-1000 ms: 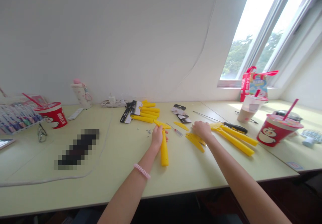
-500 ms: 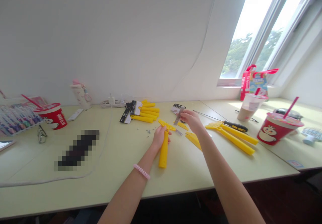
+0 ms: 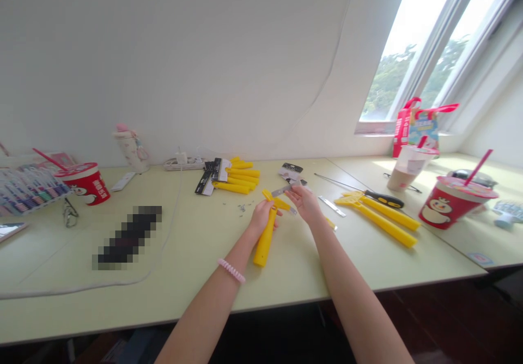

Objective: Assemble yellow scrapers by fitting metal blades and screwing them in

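You were right on it: your left hand (image 3: 260, 218) had its fingers (image 3: 268, 207) curled shut around a yellow plastic scraper (image 3: 265, 242), its head (image 3: 276, 201) at twelve o'clock, while your right hand (image 3: 305, 203) pinched a steel blade (image 3: 284, 190) at eleven o'clock. Blade fitting was in hand; the next move called for lining it up with the head.

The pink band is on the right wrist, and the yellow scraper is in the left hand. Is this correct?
Not quite. The head view shows the pink band on the left wrist, not the right. The yellow scraper is in the left hand, as you say.
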`<state>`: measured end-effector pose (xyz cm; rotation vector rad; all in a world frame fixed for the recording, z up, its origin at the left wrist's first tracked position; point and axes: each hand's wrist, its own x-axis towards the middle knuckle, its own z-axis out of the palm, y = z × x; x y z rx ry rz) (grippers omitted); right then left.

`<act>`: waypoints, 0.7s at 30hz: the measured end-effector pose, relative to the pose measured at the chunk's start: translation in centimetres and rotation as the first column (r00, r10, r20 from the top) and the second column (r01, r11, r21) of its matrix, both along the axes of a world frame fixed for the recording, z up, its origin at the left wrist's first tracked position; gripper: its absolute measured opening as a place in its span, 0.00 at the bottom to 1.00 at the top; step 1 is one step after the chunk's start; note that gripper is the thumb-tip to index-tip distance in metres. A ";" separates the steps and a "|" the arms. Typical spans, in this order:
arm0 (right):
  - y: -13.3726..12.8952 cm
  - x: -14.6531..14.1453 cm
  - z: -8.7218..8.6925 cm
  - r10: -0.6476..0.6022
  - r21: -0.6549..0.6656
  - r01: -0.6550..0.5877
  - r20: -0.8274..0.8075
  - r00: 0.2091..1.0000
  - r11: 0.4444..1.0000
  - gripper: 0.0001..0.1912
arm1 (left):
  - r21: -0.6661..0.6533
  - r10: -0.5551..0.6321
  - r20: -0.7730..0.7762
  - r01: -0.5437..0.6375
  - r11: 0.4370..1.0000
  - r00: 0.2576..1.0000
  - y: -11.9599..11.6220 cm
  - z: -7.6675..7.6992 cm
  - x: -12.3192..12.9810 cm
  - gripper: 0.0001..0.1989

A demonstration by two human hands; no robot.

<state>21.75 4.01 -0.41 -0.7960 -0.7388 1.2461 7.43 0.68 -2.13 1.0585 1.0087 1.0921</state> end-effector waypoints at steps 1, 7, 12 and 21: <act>-0.1 0.0 0.0 -0.011 0.011 0.011 0.008 1.000 1.000 0.09 | -0.001 -0.019 0.005 0.019 1.000 1.000 0.0 0.0 0.0 0.09; -0.5 0.2 0.1 -0.050 0.015 0.049 0.111 0.992 0.999 0.09 | 0.005 -0.111 0.029 0.111 0.994 0.993 -0.3 0.3 -0.1 0.11; -0.9 0.0 0.5 -0.028 0.100 0.022 0.061 0.998 0.995 0.13 | -0.020 -0.145 0.017 0.145 0.989 0.989 -0.3 0.5 -0.1 0.13; -1.4 -0.5 0.5 0.156 0.181 -0.168 0.079 0.985 0.969 0.12 | -0.038 -0.121 -0.019 0.120 0.992 0.992 -0.2 0.6 -0.2 0.13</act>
